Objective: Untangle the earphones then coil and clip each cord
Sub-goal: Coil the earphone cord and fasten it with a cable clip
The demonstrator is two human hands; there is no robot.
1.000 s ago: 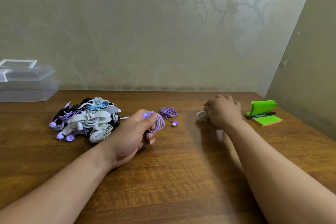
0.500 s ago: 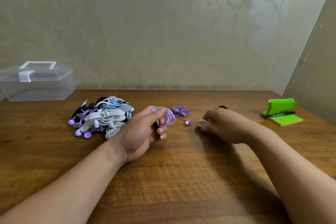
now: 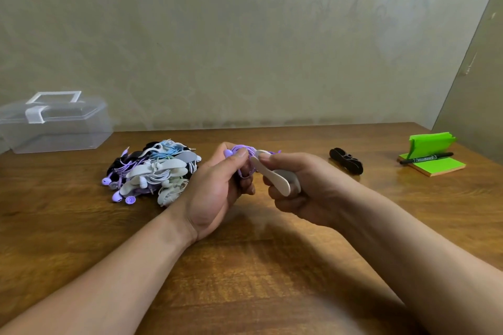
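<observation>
Wall: pale, faint scroll pattern, behind the pile. Table: brown wood grain, bearing the pile and all below. Box: clear plastic, lid on, handle on top, to the left of and behind the pile, well apart from it. Pile: earphones in purple, white, blue and black, many with white clips on them, heaped on the table's left half. Left hand: just right of the pile, raised off the table, fingers curled round a purple cord, thumb pressed on its top. Right hand: further right of the pile, next to the left hand, thumb and fingers pinching a clip. Pad: green sticky notes, far right of the pile, its upper sheets folded upright. Black clips: small dark bundle lying right of the pile, between the hands and the pad. Marker: black, lying across the pad. Clip: white, elongated, held in the right hand, its upper end touching the cord; whether it is fastened cannot be told. Cord: purple earphones, coiled, one bud showing by the left thumb, held right of the pile and above the table.
</observation>
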